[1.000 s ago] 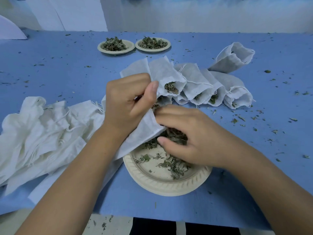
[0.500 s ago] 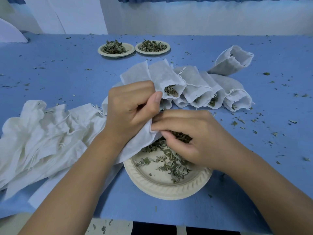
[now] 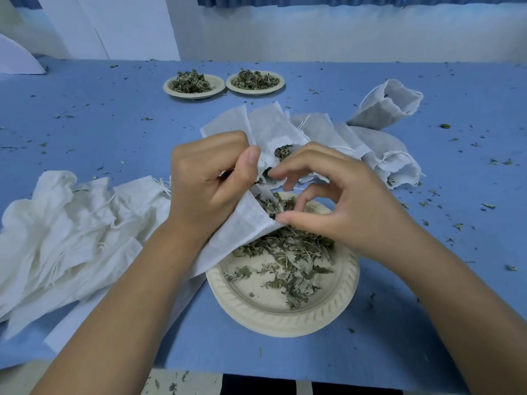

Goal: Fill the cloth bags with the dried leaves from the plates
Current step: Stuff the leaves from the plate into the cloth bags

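Obs: right hand has lifted off plate, fingers loosely spread at cloth bag mouth; left hand grips its rim. Pinch of leaves likely delivered.

Two arms in view: left hand and right hand, forearms bare right to the near frame edge. Left thumbnail cut short, plain. Below the blue table near edge: dark garment with a pale vertical stripe; can't tell which garment.
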A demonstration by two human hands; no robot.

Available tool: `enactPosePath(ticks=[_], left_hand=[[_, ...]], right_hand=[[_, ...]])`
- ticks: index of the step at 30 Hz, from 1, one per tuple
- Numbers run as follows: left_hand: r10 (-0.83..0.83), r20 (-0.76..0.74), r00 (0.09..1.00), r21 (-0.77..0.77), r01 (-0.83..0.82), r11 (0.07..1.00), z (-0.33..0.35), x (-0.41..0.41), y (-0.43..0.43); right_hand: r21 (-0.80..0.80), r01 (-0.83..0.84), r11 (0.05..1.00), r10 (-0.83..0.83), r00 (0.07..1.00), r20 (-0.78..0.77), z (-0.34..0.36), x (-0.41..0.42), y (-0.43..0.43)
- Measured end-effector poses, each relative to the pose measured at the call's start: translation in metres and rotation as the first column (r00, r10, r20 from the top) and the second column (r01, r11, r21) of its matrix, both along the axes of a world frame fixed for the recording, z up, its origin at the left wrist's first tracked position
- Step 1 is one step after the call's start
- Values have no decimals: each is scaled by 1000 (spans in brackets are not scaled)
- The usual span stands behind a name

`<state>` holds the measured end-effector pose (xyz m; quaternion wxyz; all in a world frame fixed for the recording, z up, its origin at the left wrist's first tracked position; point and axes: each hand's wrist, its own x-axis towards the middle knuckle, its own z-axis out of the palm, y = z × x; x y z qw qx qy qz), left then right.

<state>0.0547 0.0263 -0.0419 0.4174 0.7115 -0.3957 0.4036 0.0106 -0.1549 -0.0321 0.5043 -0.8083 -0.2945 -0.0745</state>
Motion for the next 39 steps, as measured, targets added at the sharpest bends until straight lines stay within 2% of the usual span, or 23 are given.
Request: enactPosePath(ticks=[6,9,11,13,17,20,23,25,27,33,34,37,39], left_hand=[[29,-13,1000,12,-28,1000,-1,0,-1],[30,-4,1000,8,-30,1000,-1,-1,-1],[31,-8,999,11,-31,999,-1,-1,-1],[28,-21,999,30,-27,999,-2,-1,-1],[15,-28,1000,101,-12,995,-2,-1,-3],[6,-6,1000,127,-5,992,-1,-2,-4],[-34,-8,999,55,35,998,1,-6,-3],[-62,-22,998,-14,62,998,3,-7,0],[-67,-30,997,-14,67,998,5,-6,1],[-115,-33,993,78,117,990,10,-5,0],[-117,-30,993,92,119,989,12,-4,0],[-130,-15,991,143,131,981,19,0,-4],[-135,-1,991,144,133,981,23,2,-3]], right_hand=[[155,36,987,-28,998,-51,-1,-3,5],[137,94,986,-79,990,-116,-1,-2,5],[78,76,994,-56,972,-230,-4,-2,5],[75,47,996,-27,969,-244,-6,-3,9],[152,121,981,-120,993,-17,-8,-6,15],[173,79,982,-103,986,131,-6,-9,16],[78,23,997,-38,979,200,-8,-15,20],[-53,-38,998,48,978,202,-8,-18,21],[-166,-67,984,107,964,245,-7,-17,19],[-229,124,966,39,801,597,-7,-11,24],[-272,138,952,58,795,604,-8,-11,26],[-381,100,919,91,887,452,-4,-13,32],[-406,77,911,98,914,395,-5,-14,32]])
